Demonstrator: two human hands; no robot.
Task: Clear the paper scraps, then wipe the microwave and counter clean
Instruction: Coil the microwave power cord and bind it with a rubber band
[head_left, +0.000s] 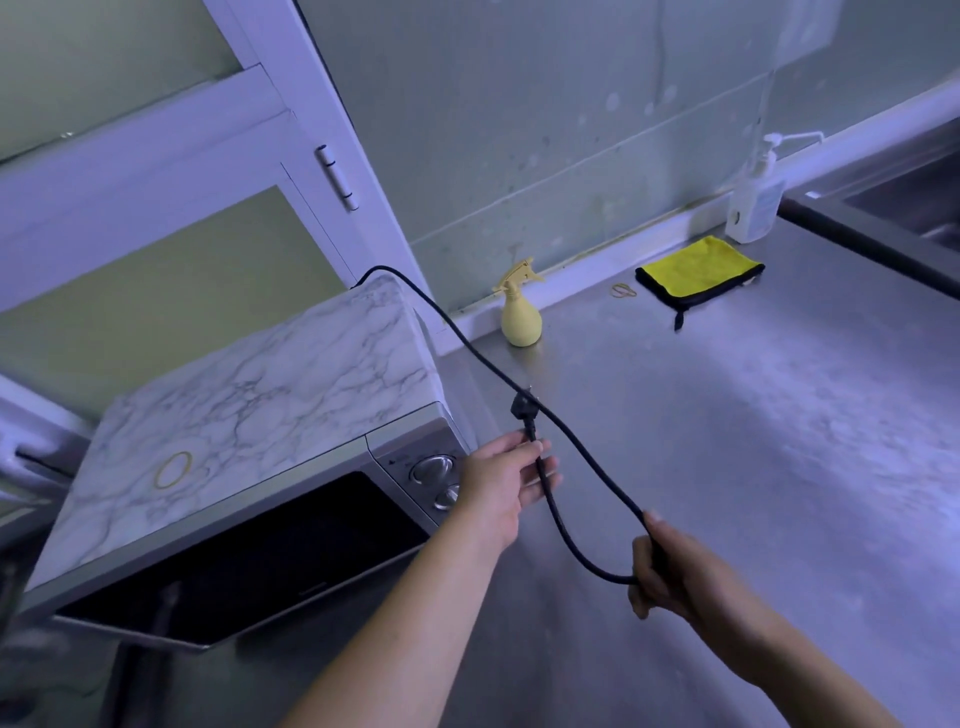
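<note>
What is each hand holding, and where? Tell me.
Both hold the microwave's black cord: the left hand pinches it just below the plug, the right hand grips the loop's bend.

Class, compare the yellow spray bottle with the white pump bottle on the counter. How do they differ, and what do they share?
The spray bottle is yellow and pear-shaped with a trigger head; the pump bottle is whitish, straighter-sided, with a pump spout. The spray bottle stands near the microwave; the pump bottle stands farther right, beyond the yellow cloth. Both stand upright on the counter along the wall.

Marble-veined microwave (249, 415), black cord (467, 343), yellow cloth (696, 270).
</note>
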